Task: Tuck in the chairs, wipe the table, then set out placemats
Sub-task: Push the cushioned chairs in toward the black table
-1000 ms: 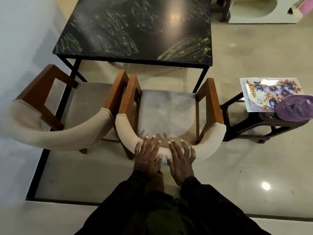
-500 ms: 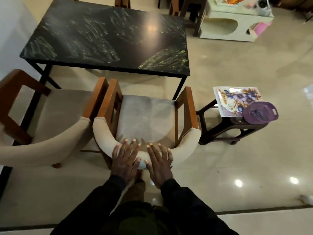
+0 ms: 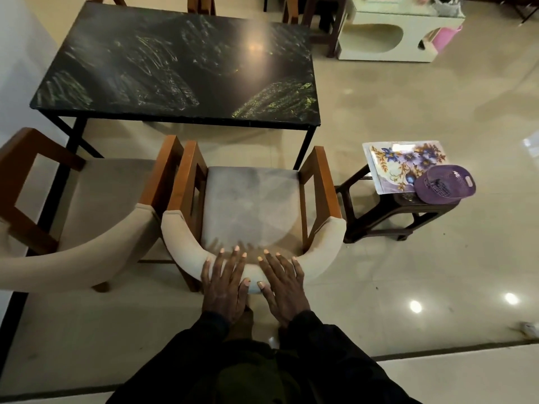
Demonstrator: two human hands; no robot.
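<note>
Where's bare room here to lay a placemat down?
The black tabletop is bare edge to edge. The grey seat beyond the left hand and right hand is bare. The stool at right is crowded: a floral placemat and purple basket cover it.

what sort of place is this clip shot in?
Probably a home dining area, though a small eatery is possible. Clues: a black stone-look dining table, a cushioned wooden armchair facing it, and a floral placemat waiting on a low stool over polished floor tiles.
</note>
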